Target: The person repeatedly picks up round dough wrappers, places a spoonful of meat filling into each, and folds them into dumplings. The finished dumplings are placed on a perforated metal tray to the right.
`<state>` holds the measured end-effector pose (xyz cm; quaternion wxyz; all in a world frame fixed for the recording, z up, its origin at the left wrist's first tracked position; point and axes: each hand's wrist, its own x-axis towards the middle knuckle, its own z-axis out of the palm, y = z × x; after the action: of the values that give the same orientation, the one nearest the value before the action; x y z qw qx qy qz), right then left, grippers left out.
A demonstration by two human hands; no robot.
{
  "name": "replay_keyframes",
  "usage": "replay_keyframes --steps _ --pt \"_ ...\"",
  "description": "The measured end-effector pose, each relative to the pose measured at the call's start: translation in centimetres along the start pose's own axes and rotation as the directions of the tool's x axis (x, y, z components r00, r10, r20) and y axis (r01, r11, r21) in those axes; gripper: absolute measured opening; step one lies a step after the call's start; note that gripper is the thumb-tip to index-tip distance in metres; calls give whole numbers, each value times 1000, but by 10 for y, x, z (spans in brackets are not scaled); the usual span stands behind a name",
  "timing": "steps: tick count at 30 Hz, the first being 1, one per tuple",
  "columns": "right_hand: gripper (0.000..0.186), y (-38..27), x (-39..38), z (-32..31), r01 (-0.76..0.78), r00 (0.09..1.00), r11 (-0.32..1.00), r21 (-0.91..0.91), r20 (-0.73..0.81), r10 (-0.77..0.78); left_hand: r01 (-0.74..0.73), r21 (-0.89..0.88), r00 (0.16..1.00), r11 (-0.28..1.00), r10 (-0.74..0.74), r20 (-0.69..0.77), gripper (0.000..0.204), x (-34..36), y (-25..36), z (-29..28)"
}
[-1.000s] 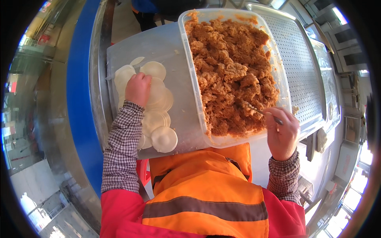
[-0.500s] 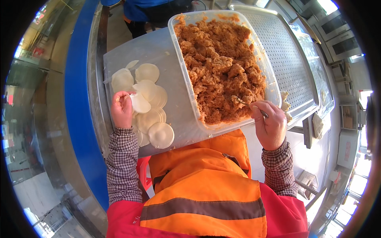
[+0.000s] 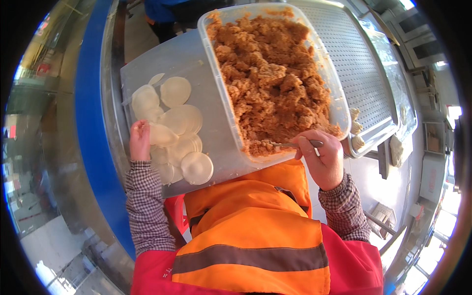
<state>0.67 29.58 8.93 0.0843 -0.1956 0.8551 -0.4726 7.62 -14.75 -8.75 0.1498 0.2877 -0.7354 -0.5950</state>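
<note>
My left hand (image 3: 140,136) pinches a round dough wrapper (image 3: 162,134) at the left side of the grey board (image 3: 216,128), above loose, overlapping piles of pale wrappers (image 3: 196,167). My right hand (image 3: 319,157) is closed round the handle of a metal spoon (image 3: 307,143), whose bowl sits in reddish-brown minced filling (image 3: 270,73) near the front of a translucent plastic tub (image 3: 214,59). The spoon's bowl is partly hidden by the filling.
A perforated metal tray (image 3: 346,59) lies right of the tub, with several folded dumplings (image 3: 356,125) along its near left side. A blue strip (image 3: 96,162) runs along the left. A co-worker in blue (image 3: 162,10) is beyond the board.
My left hand has lifted a wrapper from the piles and moved left and down with it. The spoon has moved down and left within the filling, toward the tub's front.
</note>
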Motion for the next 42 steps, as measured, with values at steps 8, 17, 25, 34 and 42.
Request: replay_keyframes --steps 8,17,25,34,42 --pt "21 14 10 5 -155 982 939 306 -56 180 293 -204 956 934 -282 83 34 -54 46 20" --pt "21 37 7 -10 -93 933 850 518 -253 257 225 -758 946 612 -323 21 37 -67 69 33" --pt "21 34 10 -19 -66 941 861 505 -255 222 426 -890 897 162 51 439 42 -71 84 28" --pt "24 28 18 -41 -31 948 824 566 -245 204 551 -703 823 450 -153 547 38 -99 156 99" --pt "22 -2 58 -69 -39 991 822 568 -80 103 762 -449 553 467 -109 826 42 -115 210 176"
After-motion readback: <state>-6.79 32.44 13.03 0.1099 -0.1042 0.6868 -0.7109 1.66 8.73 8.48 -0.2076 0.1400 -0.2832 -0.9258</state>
